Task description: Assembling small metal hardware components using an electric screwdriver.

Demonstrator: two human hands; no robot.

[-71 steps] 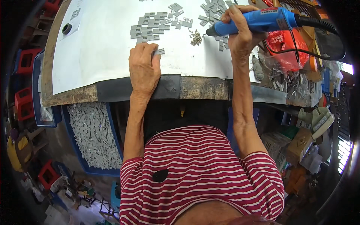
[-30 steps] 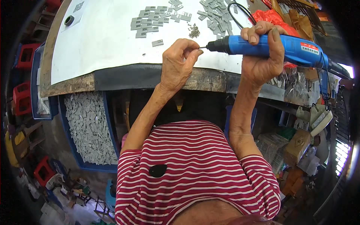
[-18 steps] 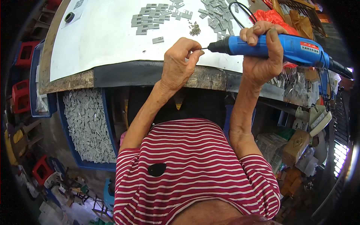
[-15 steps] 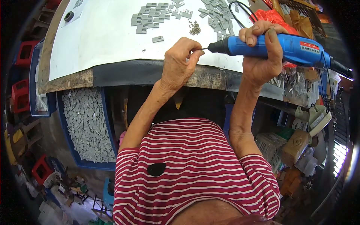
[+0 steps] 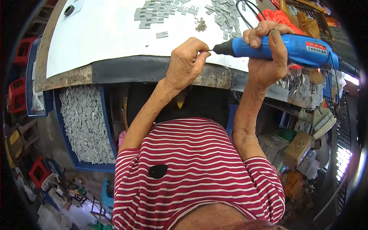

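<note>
My right hand (image 5: 267,57) is wrapped round a blue electric screwdriver (image 5: 299,48), held level above the table with its black nose to the left. A thin bit (image 5: 211,50) sticks out of that nose. Thumb and forefinger of my left hand (image 5: 184,63) are pinched together at the bit's tip; whatever small thing they may hold is hidden. Just beyond lies a little heap of small brass-coloured screws (image 5: 200,25). One flat grey piece (image 5: 161,35) rests alone on the white sheet, with rows of similar grey pieces (image 5: 151,16) behind it.
More grey pieces (image 5: 227,19) are heaped at the far right, beside a black cable (image 5: 238,11) and a red plastic bag (image 5: 281,18). A black tape roll (image 5: 69,10) sits far left. Below the table edge stands a blue bin (image 5: 78,165) full of grey parts.
The view has shifted slightly, so the table's things sit a little differently in the picture. Both hands and the screwdriver keep nearly the same pose, with the left fingertips still at the bit.
</note>
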